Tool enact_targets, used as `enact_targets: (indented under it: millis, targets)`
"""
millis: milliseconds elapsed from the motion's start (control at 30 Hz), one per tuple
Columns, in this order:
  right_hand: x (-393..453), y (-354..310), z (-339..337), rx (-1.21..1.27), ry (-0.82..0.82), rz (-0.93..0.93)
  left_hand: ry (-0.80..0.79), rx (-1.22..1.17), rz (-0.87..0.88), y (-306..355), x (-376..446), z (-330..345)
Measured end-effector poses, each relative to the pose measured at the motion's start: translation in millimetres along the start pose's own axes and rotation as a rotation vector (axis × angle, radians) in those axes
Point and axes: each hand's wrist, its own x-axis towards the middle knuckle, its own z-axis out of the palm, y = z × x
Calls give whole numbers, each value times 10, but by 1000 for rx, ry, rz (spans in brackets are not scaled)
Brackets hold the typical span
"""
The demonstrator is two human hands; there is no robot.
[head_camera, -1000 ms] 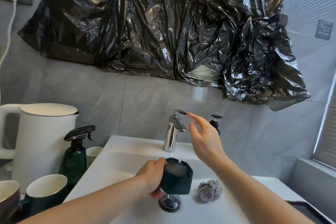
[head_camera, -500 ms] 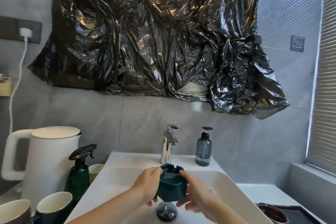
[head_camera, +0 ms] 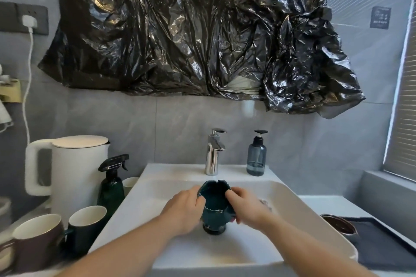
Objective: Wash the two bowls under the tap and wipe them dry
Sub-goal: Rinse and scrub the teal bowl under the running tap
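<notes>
Head view: one dark green bowl [head_camera: 215, 203] sits between both hands over the white sink [head_camera: 299, 209], below the tap [head_camera: 213, 153]. Left hand [head_camera: 183, 211] and right hand [head_camera: 246, 207] each clasp its sides, fingers curled on the rim. One brown bowl [head_camera: 338, 225] lies right, partly cut off. Two mugs [head_camera: 87, 227] stand left.

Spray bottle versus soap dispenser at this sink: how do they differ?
The spray bottle is dark green with a black trigger head; the soap dispenser is translucent blue-grey with a black pump. The spray bottle stands left of the sink, beside the kettle; the soap dispenser sits on the sink's back ledge, right of the tap. Both stand upright, untouched.
</notes>
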Motion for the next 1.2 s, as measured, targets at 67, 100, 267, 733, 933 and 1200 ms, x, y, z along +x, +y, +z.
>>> enact_targets:
  millis: [67,100,267,733,933,1200]
  targets:
    - [15,34,8,-52,18,-34,7,17,11,-2,0,6]
    - [19,54,12,-77,31,-41,12,27,21,-9,2,11]
    - [11,61,26,-89,81,-99,23,42,58,-13,6,6]
    - [56,51,53,-330,120,-245,192,22,81,-34,43,-28]
    - [99,60,18,-377,238,-311,284,-12,118,-3,93,12]
    - [113,58,8,-469,312,-381,303,39,159,12,75,-1]
